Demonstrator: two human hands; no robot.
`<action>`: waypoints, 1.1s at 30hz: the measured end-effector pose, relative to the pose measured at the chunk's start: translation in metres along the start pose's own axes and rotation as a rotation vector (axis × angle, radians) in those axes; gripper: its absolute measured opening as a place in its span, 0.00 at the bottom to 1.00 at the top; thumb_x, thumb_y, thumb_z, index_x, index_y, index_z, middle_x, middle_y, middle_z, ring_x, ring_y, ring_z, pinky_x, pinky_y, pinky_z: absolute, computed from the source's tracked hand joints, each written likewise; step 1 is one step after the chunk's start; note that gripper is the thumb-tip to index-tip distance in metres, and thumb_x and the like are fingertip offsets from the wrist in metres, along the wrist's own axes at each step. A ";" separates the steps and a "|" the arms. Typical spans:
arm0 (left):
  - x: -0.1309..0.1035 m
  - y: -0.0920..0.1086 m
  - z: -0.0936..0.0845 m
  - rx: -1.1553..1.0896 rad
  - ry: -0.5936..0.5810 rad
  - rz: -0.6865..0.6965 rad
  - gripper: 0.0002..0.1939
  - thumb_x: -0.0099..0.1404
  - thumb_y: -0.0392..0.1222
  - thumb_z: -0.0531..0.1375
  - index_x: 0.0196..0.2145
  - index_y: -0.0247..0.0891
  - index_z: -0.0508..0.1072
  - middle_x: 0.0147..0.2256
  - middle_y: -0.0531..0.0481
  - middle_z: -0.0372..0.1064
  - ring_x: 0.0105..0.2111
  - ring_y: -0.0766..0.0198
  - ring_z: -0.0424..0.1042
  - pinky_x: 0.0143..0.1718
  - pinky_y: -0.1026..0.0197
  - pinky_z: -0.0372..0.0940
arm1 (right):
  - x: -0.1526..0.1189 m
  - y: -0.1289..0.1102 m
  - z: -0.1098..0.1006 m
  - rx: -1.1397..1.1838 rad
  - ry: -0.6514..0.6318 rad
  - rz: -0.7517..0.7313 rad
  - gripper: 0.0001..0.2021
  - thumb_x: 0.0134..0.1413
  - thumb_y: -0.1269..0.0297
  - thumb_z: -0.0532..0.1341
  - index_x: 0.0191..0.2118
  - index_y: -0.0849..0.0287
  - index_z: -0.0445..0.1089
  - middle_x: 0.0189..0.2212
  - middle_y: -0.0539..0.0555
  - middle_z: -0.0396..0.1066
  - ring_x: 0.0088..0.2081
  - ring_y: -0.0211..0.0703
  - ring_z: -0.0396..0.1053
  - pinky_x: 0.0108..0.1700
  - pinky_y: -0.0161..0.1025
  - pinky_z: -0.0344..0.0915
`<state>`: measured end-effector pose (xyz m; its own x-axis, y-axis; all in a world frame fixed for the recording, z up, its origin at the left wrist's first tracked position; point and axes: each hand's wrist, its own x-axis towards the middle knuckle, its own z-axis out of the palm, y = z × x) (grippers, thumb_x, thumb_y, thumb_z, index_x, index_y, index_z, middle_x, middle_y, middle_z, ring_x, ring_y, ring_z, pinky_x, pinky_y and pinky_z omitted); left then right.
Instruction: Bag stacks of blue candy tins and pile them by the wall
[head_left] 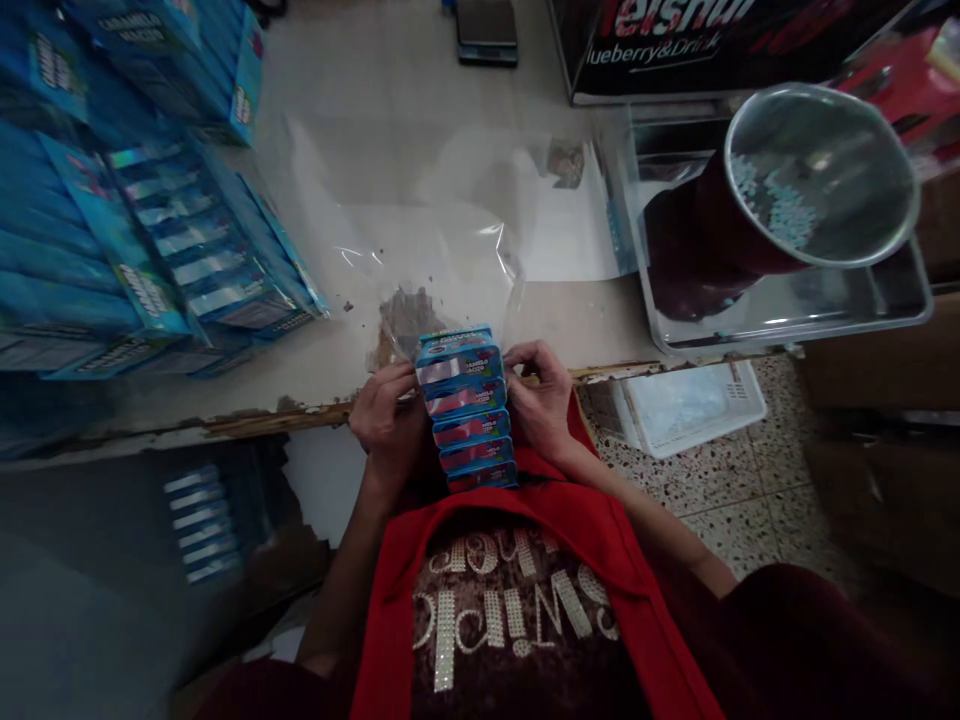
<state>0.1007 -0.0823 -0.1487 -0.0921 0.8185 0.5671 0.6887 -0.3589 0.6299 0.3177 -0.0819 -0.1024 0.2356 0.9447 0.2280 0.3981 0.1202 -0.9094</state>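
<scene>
A stack of small blue candy boxes (471,428) stands at the table's front edge, close against my body. Beyond it a clear plastic bag (442,235) spreads over the tabletop, and its near end reaches the stack's far end. My left hand (386,412) is closed in a pinch on the bag's edge at the left of the boxes. At the right side, my right hand (541,397) pinches the bag's other edge between thumb and fingers. How far the film covers the boxes I cannot tell.
Blue candy cartons (142,250) are piled at the left. To the right, a clear tray (787,335) holds a metal-rimmed container (832,180) with pale pellets. A small scale (486,35) and a black box (712,50) stand at the back; a white basket (690,410) is below.
</scene>
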 end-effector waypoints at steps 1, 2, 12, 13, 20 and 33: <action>0.001 0.002 0.001 -0.032 -0.012 -0.046 0.06 0.69 0.46 0.68 0.39 0.42 0.79 0.40 0.45 0.84 0.42 0.57 0.82 0.47 0.57 0.74 | -0.001 -0.001 0.003 0.062 -0.010 0.082 0.03 0.58 0.70 0.61 0.36 0.54 0.67 0.32 0.48 0.71 0.33 0.39 0.69 0.35 0.35 0.67; 0.003 0.003 0.000 -0.065 -0.015 -0.071 0.06 0.69 0.45 0.69 0.39 0.41 0.79 0.40 0.46 0.83 0.41 0.57 0.82 0.46 0.57 0.73 | -0.002 -0.001 0.005 0.118 -0.019 0.134 0.02 0.58 0.68 0.60 0.36 0.54 0.66 0.32 0.47 0.69 0.31 0.38 0.67 0.33 0.35 0.65; -0.001 0.029 -0.008 -0.053 -0.037 -0.227 0.05 0.70 0.43 0.66 0.39 0.39 0.78 0.33 0.52 0.79 0.30 0.64 0.76 0.37 0.62 0.68 | -0.006 0.016 -0.004 -0.085 -0.015 -0.252 0.06 0.67 0.69 0.58 0.40 0.55 0.73 0.35 0.52 0.78 0.38 0.43 0.76 0.43 0.42 0.71; -0.005 0.033 -0.007 -0.038 -0.030 -0.272 0.05 0.70 0.43 0.65 0.39 0.39 0.77 0.32 0.52 0.77 0.30 0.64 0.74 0.36 0.62 0.68 | -0.007 0.018 -0.005 -0.086 -0.020 -0.281 0.07 0.67 0.70 0.58 0.38 0.55 0.72 0.34 0.52 0.78 0.37 0.43 0.75 0.41 0.41 0.70; -0.024 0.034 -0.014 0.051 -0.158 -0.177 0.07 0.69 0.44 0.62 0.34 0.40 0.76 0.28 0.50 0.76 0.28 0.62 0.75 0.34 0.61 0.67 | -0.022 0.028 -0.032 -0.223 -0.236 -0.409 0.09 0.67 0.72 0.57 0.35 0.53 0.68 0.31 0.52 0.72 0.35 0.44 0.70 0.39 0.41 0.68; 0.011 0.037 -0.007 -0.724 -0.184 -0.656 0.34 0.76 0.69 0.55 0.68 0.45 0.68 0.65 0.34 0.73 0.65 0.49 0.75 0.64 0.45 0.74 | -0.022 0.020 -0.018 0.349 -0.333 0.274 0.43 0.74 0.32 0.46 0.81 0.55 0.46 0.74 0.65 0.63 0.73 0.53 0.65 0.74 0.57 0.65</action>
<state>0.1196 -0.0900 -0.1159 -0.1425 0.9879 -0.0617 -0.0698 0.0522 0.9962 0.3362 -0.1062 -0.1192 -0.0262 0.9943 -0.1035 0.0310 -0.1027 -0.9942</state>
